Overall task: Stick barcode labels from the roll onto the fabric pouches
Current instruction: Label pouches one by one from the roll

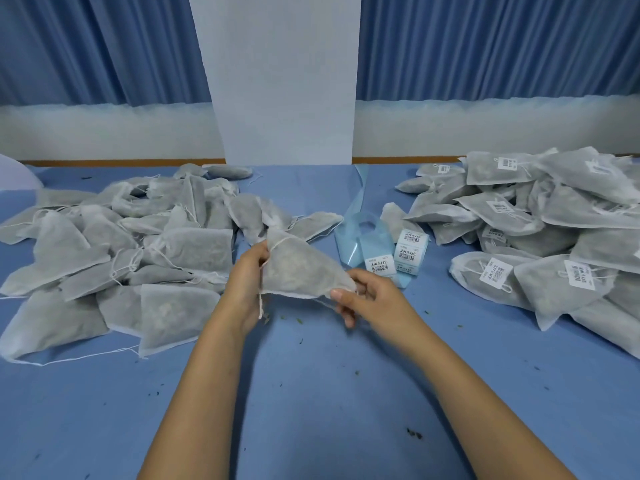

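Both arms reach forward; left hand (244, 282) grips the pouch (298, 271) by its tied neck, right hand (370, 296) pinches its corner.

Look just ahead of you: the label roll (406, 268) shows white stickers (380, 265), each with a barcode and a row of dark characters, too small to read. Now over to your right: the pile of pouches (540, 237) carries the same kind of sticker, one on a near pouch (497, 271), another just beside it (581, 274), more further back (507, 163). It's barcodes and blurred characters again, with no number or brand legible.
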Motion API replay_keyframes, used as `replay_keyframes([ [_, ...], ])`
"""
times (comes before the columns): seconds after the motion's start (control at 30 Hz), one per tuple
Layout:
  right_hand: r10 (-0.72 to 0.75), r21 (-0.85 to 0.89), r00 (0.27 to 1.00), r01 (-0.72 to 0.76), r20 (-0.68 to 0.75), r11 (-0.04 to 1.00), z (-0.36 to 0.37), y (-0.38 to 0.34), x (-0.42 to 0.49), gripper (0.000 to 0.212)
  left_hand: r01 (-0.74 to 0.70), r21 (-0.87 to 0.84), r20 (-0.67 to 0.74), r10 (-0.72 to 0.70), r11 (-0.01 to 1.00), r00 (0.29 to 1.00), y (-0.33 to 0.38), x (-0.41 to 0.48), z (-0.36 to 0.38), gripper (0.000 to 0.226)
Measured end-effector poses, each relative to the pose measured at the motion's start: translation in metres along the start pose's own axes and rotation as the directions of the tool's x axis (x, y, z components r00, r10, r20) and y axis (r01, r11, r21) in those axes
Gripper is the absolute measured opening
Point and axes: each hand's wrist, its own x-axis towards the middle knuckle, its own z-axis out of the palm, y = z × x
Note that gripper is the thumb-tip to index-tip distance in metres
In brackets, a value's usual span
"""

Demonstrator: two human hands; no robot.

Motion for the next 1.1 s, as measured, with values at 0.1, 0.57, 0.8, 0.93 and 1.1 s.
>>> replay_keyframes([
  [0.1, 0.043, -0.067, 0.999, -0.044, -0.014, 0.997, -0.001, 0.001, -0.001, 0.016, -0.055, 0.233, -0.23, 0.11, 0.971, 0.967, -0.003, 0.009, -0.01, 0.029],
  [0.57, -0.053, -0.183, 0.981, 0.018, -0.186, 0.983, -0.002, -0.008, -0.003, 0.025, -0.731, 0.555, 0.547, 0.488, 0.397, 0.68, -0.027, -0.002, 0.012, 0.004],
  [0.8, -0.204, -0.155, 0.903, 0.155, -0.377, 0.976, -0.017, -0.02, -0.006, 0.024, -0.5, 0.404, 0.416, 0.332, 0.766, 0.846, -0.016, -0.014, 0.013, 0.019],
  [0.93, -0.162, -0.089, 0.871, 0.136, -0.463, 0.987, -0.018, -0.021, -0.006, 0.027, -0.406, 0.123, 0.503, 0.295, 0.906, 0.812, -0.016, -0.025, 0.029, 0.019],
  [1.1, -0.068, -0.269, 0.979, 0.015, -0.192, 0.963, -0.005, -0.018, -0.007, 0.024, -0.438, 0.096, 0.282, 0.398, 0.894, 0.873, -0.017, -0.02, 0.024, 0.011],
])
